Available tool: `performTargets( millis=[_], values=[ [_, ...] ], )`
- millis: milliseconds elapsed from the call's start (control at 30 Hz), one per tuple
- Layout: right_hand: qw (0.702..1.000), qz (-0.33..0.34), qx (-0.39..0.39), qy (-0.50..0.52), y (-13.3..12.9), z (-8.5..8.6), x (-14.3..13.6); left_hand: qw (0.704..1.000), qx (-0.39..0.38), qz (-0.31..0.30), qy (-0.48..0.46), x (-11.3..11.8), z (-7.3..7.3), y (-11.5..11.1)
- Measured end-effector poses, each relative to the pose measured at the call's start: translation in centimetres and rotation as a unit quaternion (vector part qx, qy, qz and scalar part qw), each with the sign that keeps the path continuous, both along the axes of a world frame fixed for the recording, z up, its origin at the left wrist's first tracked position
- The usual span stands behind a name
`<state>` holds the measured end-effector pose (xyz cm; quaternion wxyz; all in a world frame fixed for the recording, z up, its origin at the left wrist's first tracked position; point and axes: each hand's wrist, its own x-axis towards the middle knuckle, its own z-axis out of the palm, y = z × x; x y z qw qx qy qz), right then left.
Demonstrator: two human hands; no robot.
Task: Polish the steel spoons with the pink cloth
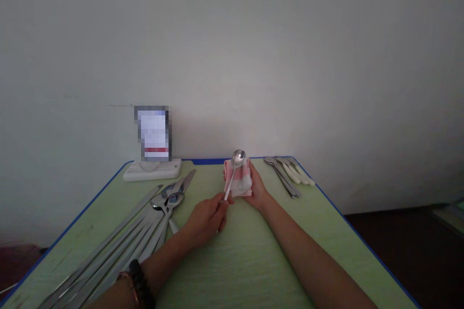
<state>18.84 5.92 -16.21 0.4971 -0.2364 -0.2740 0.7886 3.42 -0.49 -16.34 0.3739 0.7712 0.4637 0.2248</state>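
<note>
A metal spoon (230,179) is held up over the middle of the table, bowl pointing away from me. My left hand (206,217) grips the lower end of its handle, fingers wrapped round it. Behind the spoon, a folded pink and white checked cloth (243,182) rests in my right hand (258,186), whose fingers are mostly hidden by the cloth. The spoon's bowl and upper handle lie in front of the cloth; whether they press on it I cannot tell.
On the left lies a pile of long metal cutlery (137,231), with spoons and knives. At the back right are several spoons (284,178) beside white-handled cutlery (295,171). A screen (154,133) stands on a white base (152,170) at the back left. The wall (232,58) rises behind the green table (253,260).
</note>
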Motion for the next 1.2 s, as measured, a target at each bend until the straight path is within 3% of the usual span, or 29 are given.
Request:
performTargets(
  millis=[133,367,667,767,1000,1200],
  values=[
    [0.999,-0.021,0.004,0.037,0.1,-0.1,0.3,0.999,0.005,0.024,0.027,0.1,0.3,-0.1],
    [0.988,-0.097,0.016,0.123,0.4,-0.3,1.2,0.998,0.02,0.004,0.051,0.0,0.7,-0.1],
    [0.999,0.023,0.028,0.025,-0.7,0.4,0.5,0.998,-0.03,0.012,-0.058,0.0,-0.1,-0.3],
    [0.999,0.034,0.023,0.017,-0.6,0.4,0.2,0.996,-0.045,0.021,-0.074,0.0,-0.4,-0.1],
    [0.986,-0.095,-0.021,0.134,0.5,-0.3,0.6,1.0,0.009,0.02,0.016,0.1,0.4,-0.2],
    [0.983,-0.112,-0.018,0.143,0.5,-0.4,0.8,0.999,-0.037,0.022,-0.015,0.1,0.7,-0.1]
  ],
)
